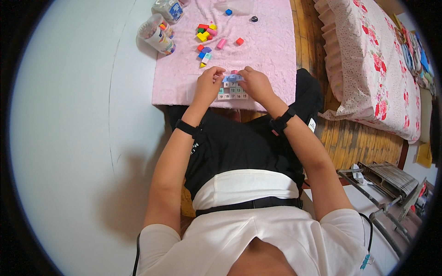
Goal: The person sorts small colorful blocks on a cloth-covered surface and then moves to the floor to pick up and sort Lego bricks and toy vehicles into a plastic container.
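Observation:
My left hand [209, 84] is at the left end of a top row of light blue numbered blocks [232, 78]. Its thumb and fingertips are curled near the end block, and I cannot tell whether they grip it. At the row's other end, my right hand [257, 84] has its fingertips on the end block. Below that row, white and mint numbered blocks [232, 96] lie in a grid, with a gap in its second-lowest row. My right fingers partly cover the grid's right side. A pink block [234, 72] sits just behind the blue row.
Several coloured wooden blocks [203, 37] lie farther back on the pink cloth [172, 86]. Clear plastic tubs [157, 36] stand left by the white wall [69, 103]. A black ring-shaped thing [254, 19] is at the back right. A bed with a floral cover [366, 69] stands right.

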`<state>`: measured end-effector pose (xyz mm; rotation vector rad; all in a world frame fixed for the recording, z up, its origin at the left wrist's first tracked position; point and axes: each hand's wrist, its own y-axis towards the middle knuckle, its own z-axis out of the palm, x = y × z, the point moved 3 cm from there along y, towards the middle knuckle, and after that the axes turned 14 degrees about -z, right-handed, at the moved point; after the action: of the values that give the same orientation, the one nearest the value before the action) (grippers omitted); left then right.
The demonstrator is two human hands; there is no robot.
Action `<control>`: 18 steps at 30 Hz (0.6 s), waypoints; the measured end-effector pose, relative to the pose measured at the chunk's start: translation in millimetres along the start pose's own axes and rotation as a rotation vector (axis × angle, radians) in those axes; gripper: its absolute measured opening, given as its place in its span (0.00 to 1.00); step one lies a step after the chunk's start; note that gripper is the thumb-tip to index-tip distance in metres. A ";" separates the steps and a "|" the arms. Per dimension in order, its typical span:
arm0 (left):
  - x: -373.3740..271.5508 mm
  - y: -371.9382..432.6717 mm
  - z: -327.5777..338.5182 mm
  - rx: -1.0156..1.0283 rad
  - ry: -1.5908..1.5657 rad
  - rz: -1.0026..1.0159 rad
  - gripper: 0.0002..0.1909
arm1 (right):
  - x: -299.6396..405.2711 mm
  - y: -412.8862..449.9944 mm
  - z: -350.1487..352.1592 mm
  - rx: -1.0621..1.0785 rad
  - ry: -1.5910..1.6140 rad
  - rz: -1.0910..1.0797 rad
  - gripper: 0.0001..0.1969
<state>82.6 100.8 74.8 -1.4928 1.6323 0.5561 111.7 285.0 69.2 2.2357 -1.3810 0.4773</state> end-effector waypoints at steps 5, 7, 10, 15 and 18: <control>-10.5 -9.6 9.4 0.081 0.155 0.180 0.14 | 0.2 1.7 0.9 -0.025 -0.005 -0.008 0.11; -12.3 -10.2 10.4 0.067 0.163 0.199 0.14 | -3.1 -1.0 2.5 -0.036 0.009 0.012 0.11; -17.4 -10.7 13.2 0.045 0.185 0.248 0.12 | -8.0 -3.3 5.0 -0.041 0.021 0.042 0.11; -21.8 5.9 24.4 -0.019 0.293 0.298 0.07 | -6.2 -2.3 4.4 -0.056 0.065 0.114 0.12; -23.9 11.7 30.9 -0.024 0.395 0.349 0.06 | -9.2 -3.2 4.8 -0.057 0.061 0.112 0.12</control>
<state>78.6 141.4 74.5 -1.4035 2.2259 0.4883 110.8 290.4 59.8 2.0891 -1.4750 0.5329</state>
